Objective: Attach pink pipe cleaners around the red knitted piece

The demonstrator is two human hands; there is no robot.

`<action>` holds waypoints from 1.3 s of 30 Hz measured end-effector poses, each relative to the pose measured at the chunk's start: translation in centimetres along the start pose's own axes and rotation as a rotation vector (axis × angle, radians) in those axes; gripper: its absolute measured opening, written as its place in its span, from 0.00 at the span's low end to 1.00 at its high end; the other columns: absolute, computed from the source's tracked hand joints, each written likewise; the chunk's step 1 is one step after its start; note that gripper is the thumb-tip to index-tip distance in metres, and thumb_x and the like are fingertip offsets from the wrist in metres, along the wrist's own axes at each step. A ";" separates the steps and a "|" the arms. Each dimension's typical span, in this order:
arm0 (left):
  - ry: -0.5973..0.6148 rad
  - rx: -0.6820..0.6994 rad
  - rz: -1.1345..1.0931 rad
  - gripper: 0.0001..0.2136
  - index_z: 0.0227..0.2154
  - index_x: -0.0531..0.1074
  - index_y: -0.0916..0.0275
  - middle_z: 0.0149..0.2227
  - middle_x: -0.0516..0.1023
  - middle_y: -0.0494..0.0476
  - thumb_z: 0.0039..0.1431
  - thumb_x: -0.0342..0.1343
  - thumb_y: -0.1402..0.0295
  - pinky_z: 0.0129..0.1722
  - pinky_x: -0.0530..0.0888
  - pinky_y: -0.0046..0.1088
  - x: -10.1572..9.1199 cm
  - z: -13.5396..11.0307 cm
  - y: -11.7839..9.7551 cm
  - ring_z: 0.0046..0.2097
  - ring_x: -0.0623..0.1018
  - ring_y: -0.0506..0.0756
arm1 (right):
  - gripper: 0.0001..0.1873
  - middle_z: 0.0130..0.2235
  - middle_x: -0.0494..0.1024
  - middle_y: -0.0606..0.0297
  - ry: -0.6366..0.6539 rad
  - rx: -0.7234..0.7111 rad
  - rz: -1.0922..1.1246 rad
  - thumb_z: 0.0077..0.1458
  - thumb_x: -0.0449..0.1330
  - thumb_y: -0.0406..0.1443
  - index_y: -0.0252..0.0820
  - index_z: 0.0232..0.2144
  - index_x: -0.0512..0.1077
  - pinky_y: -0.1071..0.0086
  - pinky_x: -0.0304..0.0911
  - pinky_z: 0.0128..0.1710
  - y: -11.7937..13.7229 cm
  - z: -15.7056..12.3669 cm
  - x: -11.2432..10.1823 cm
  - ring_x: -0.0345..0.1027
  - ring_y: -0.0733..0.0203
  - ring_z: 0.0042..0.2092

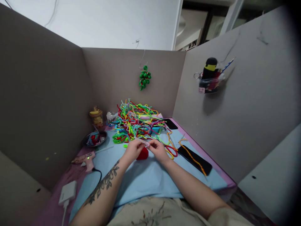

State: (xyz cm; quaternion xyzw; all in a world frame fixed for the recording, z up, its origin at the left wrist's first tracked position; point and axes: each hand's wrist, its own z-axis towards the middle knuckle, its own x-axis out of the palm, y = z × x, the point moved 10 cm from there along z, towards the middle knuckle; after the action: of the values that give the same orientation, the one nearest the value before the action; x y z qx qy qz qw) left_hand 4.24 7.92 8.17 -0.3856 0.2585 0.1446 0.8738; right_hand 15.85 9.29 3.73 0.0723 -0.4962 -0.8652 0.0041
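Note:
My left hand (133, 150) and my right hand (158, 150) meet over the light blue mat (141, 179), both pinched on a thin pale pipe cleaner (142, 141) held between them. A red fuzzy ball (143, 154) lies on the mat just under my fingers. Right behind my hands is a big tangled heap of coloured pipe cleaners (138, 121). A green pipe-cleaner figure (119, 137) lies at the heap's left front edge.
A pink glue gun (85, 158) with its cable and a white adapter (67, 192) lie at the left. A dark dish (94, 139) and small jar (96, 116) stand behind it. Two phones (194, 159) (170, 124) lie at the right. Cardboard walls enclose the desk; a wall cup (209, 82) holds tools.

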 end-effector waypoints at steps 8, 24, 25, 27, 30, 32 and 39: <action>0.000 0.010 -0.059 0.08 0.35 0.77 0.60 0.36 0.80 0.57 0.55 0.55 0.65 0.40 0.72 0.28 0.2 -0.2 -0.6 0.38 0.77 0.53 | 0.04 0.28 0.68 0.66 -0.171 -0.156 -0.270 0.51 0.58 0.34 0.41 0.26 0.69 0.70 0.59 0.32 2.0 -0.4 -1.6 0.62 0.63 0.32; -0.130 0.038 0.010 0.07 0.29 0.76 0.61 0.30 0.78 0.56 0.54 0.55 0.65 0.35 0.71 0.27 -0.8 -0.5 -1.5 0.33 0.75 0.52 | 0.07 0.35 0.71 0.62 -0.029 -0.198 -0.211 0.53 0.56 0.37 0.42 0.36 0.67 0.69 0.64 0.34 2.8 -0.6 0.0 0.66 0.62 0.34; -0.118 0.042 0.001 0.07 0.29 0.76 0.61 0.31 0.78 0.56 0.55 0.55 0.65 0.35 0.71 0.28 -0.9 -0.4 -1.5 0.33 0.75 0.52 | 0.09 0.37 0.72 0.61 0.016 -0.199 -0.195 0.54 0.55 0.38 0.42 0.39 0.67 0.68 0.64 0.36 2.8 -0.6 0.4 0.67 0.61 0.37; -0.094 0.053 -0.018 0.07 0.30 0.76 0.61 0.32 0.78 0.57 0.55 0.54 0.65 0.35 0.71 0.28 -1.0 -0.2 -1.5 0.34 0.75 0.52 | 0.11 0.40 0.74 0.60 0.086 -0.215 -0.193 0.57 0.52 0.38 0.43 0.42 0.68 0.65 0.64 0.41 3.0 -0.6 1.0 0.67 0.59 0.41; -0.059 0.071 -0.035 0.08 0.31 0.75 0.62 0.33 0.78 0.58 0.56 0.53 0.65 0.37 0.71 0.29 -0.9 -0.1 -1.6 0.36 0.75 0.53 | 0.12 0.37 0.74 0.62 0.118 -0.205 -0.216 0.60 0.48 0.38 0.43 0.37 0.71 0.65 0.63 0.41 2.7 -0.6 1.2 0.67 0.59 0.41; -0.055 0.067 -0.026 0.08 0.33 0.75 0.62 0.34 0.78 0.58 0.56 0.54 0.65 0.38 0.71 0.29 -0.8 -0.1 -1.5 0.36 0.75 0.53 | 0.12 0.34 0.74 0.63 0.092 -0.165 -0.222 0.60 0.49 0.39 0.42 0.34 0.71 0.68 0.63 0.37 2.2 -0.4 0.9 0.67 0.60 0.37; -0.119 -0.008 0.060 0.06 0.33 0.75 0.61 0.32 0.78 0.55 0.55 0.53 0.70 0.37 0.71 0.28 -1.3 0.0 -0.7 0.35 0.75 0.52 | 0.11 0.28 0.71 0.65 -0.048 -0.096 -0.213 0.57 0.52 0.41 0.41 0.33 0.71 0.71 0.61 0.29 1.5 -0.1 -0.6 0.64 0.63 0.30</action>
State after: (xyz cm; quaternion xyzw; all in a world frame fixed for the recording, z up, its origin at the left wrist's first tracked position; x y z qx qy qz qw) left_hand 3.45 7.39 9.29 -0.3719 0.2169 0.1943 0.8814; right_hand 16.37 8.45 5.03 0.1034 -0.4439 -0.8848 -0.0964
